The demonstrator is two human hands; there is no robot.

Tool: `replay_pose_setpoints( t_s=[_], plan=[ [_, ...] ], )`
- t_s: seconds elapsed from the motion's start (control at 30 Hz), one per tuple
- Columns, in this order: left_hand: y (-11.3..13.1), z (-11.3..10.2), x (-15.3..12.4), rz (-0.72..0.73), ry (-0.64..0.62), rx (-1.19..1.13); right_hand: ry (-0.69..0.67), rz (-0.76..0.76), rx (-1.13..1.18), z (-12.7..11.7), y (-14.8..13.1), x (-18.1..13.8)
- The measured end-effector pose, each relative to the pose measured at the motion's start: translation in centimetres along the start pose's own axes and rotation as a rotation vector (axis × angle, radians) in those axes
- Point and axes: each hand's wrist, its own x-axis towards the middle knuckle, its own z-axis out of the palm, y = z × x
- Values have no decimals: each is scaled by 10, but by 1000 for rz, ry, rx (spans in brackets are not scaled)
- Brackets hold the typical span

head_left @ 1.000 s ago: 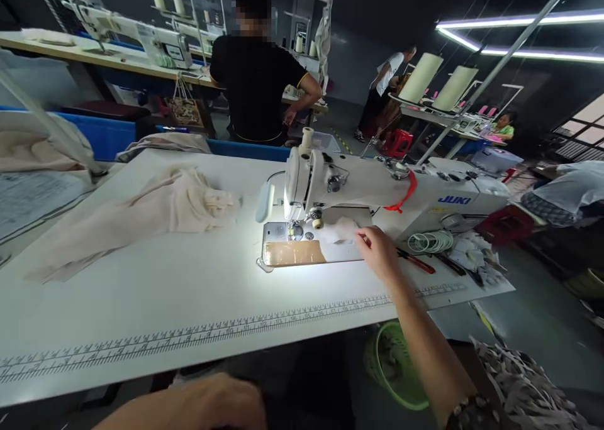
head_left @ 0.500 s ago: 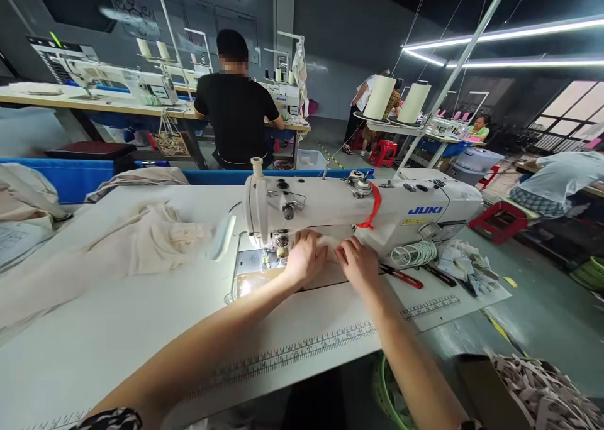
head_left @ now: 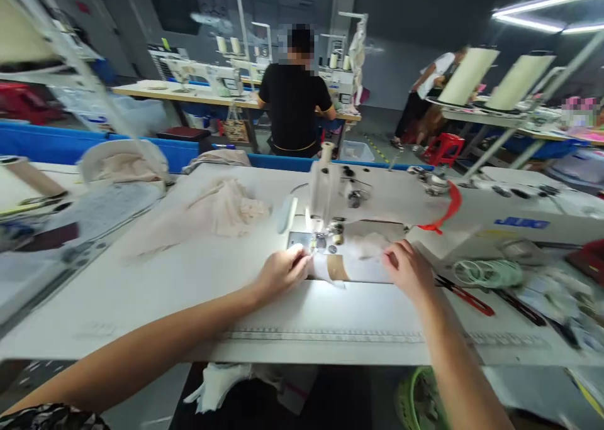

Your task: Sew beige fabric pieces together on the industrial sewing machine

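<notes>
At the needle area of a white sewing machine [head_left: 377,197], my left hand [head_left: 283,271] is closed, thumb and fingers pinched at the edge of a small white cloth piece [head_left: 323,271] by the presser foot [head_left: 319,241]. My right hand [head_left: 409,268] is further right over the machine bed, its fingers curled together beside a small beige fabric piece [head_left: 372,246]. Motion blur softens the fingertips; the right hand's pinch seems to be at the fabric's edge. A crumpled beige fabric [head_left: 226,207] lies on the table left of the machine.
Red-handled scissors [head_left: 467,297], a pale green coil [head_left: 488,273] and cloth scraps [head_left: 552,295] lie right of my right hand. A ruler strip [head_left: 330,337] runs along the table's front. Below stands a green basket [head_left: 418,398]. A person [head_left: 296,106] sits at another machine ahead.
My left hand has gone from the fabric right of the needle to the needle's left front side. My right hand stays over the machine bed. The whole view has swung left.
</notes>
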Motion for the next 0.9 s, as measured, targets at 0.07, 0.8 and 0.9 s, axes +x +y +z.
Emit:
replay_pose_setpoints(
  t_s=[0.07,0.8,0.9],
  plan=[
    [-20,-29,-11,-112,40,179,22,-28,22,3,5,0],
    [-91,-141,1,294,109,408,-250,23,532,0,-144,9],
    [-85,-143,1,293,90,174,-299,-9,462,12,-176,27]
  ],
)
